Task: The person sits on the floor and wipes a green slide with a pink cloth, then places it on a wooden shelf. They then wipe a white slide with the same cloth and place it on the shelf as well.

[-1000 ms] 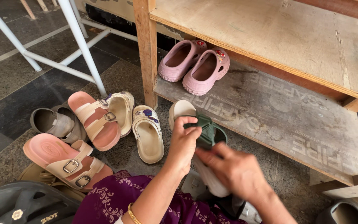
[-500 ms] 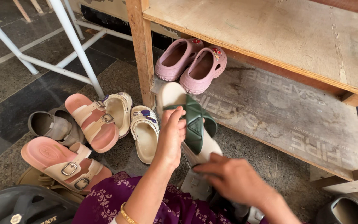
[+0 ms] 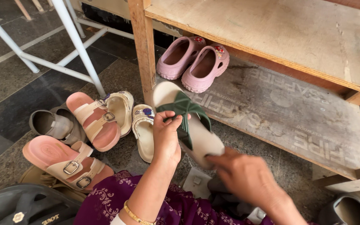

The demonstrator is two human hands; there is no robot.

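My left hand (image 3: 166, 135) grips the dark green crossed strap of a cream-soled sandal (image 3: 198, 135) and holds it up off the floor, toe pointing at the rack. My right hand (image 3: 246, 177) holds the sandal's heel end with its fingertips. The sandal hangs just in front of the lower wooden shelf (image 3: 280, 112), close to the rack's upright post (image 3: 142, 46). A pair of pink clogs (image 3: 194, 62) stands on that shelf at its left end. Under my hands lies a pale grey piece of footwear (image 3: 194, 181), mostly hidden.
On the floor to the left lie two pink buckle sandals (image 3: 94, 121) (image 3: 63, 160), two cream clogs (image 3: 144, 131) (image 3: 121, 108) and a grey clog (image 3: 53, 123). White metal legs (image 3: 78, 41) stand behind them. A grey shoe (image 3: 346, 210) sits bottom right, a black one (image 3: 26, 208) bottom left.
The green-strapped sandal has been lifted off the floor and swung up and left toward the lower shelf. My right hand has come up from the floor to its heel.
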